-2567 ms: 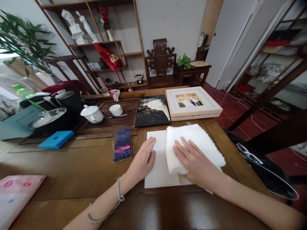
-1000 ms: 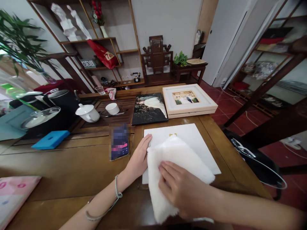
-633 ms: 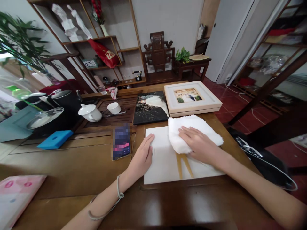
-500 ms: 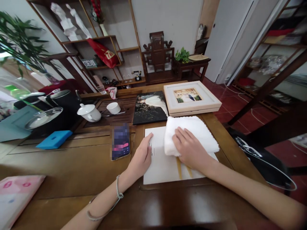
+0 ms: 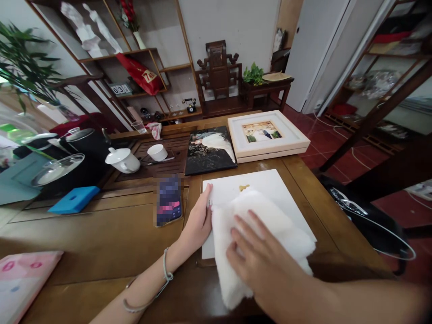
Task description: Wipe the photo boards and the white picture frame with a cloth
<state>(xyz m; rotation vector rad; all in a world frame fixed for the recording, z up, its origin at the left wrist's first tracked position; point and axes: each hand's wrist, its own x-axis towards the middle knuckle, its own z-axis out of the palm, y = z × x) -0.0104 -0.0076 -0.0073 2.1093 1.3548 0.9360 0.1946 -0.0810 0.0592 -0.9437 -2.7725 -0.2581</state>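
Looks like a wiping step, partway through: pressing a folded, fluffy white cloth (image 5: 281, 223) with the right hand (image 5: 256, 261), fingers loosely spread and unclenched, over the near part of a flat white rectangular board (image 5: 223, 192), at lower centre of the frame. Bracing the board's left edge with the left hand (image 5: 199, 220), fingers straight, not clenched. Seems to call next for even pressure and a steady edge. Around, on a glossy brown wooden counter (image 5: 118, 243): a dark smartphone (image 5: 169, 204), left of centre; a black photo panel (image 5: 205, 162) and a pale wooden picture frame (image 5: 276, 152), above centre. At upper left, an open brown shelf unit (image 5: 175, 68).
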